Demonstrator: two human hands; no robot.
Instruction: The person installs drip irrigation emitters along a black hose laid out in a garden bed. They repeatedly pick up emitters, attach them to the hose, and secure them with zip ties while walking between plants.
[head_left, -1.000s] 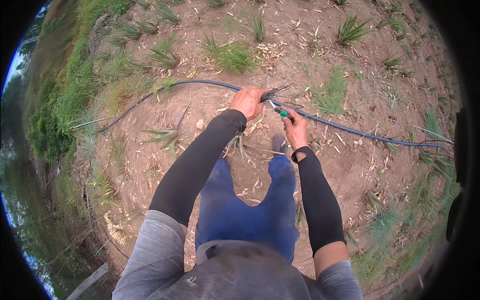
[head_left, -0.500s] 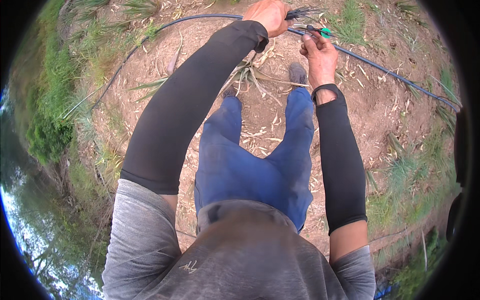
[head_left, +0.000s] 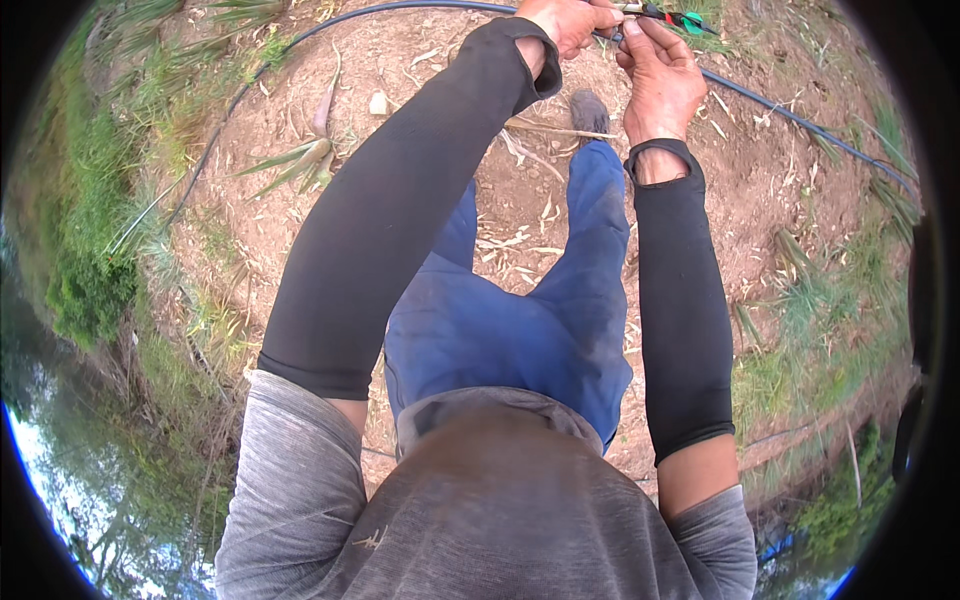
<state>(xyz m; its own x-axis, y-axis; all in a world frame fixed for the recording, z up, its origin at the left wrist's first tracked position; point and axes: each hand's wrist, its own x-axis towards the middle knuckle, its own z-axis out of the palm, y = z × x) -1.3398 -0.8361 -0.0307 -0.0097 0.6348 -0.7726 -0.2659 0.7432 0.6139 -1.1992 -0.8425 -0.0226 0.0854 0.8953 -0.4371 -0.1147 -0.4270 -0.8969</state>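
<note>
Both my hands meet at the top edge of the view, over a dark blue hose (head_left: 775,108). My left hand (head_left: 568,24) is closed, its fingers pointing right and partly cut off by the frame edge; what it grips is hidden. Close beside it, my right hand (head_left: 664,88) has thumb and fingers pinched together near the hose, and I cannot make out what is between them. A slim black tool or fitting with red and green parts (head_left: 690,21) sticks out to the right just beyond the fingertips, with a pale metallic bit at its left end.
The hose curves across reddish soil (head_left: 740,210) strewn with dry leaf scraps. A spiky plant (head_left: 305,160) grows at the left. Grass (head_left: 810,290) covers the right side, with green shrubs (head_left: 92,275) at the far left. My shoe (head_left: 589,112) stands below the hands.
My left hand has moved up and right, closer to the right hand. The bundle of thin black strips beside it is out of sight. The green-ended piece has shifted up and right.
</note>
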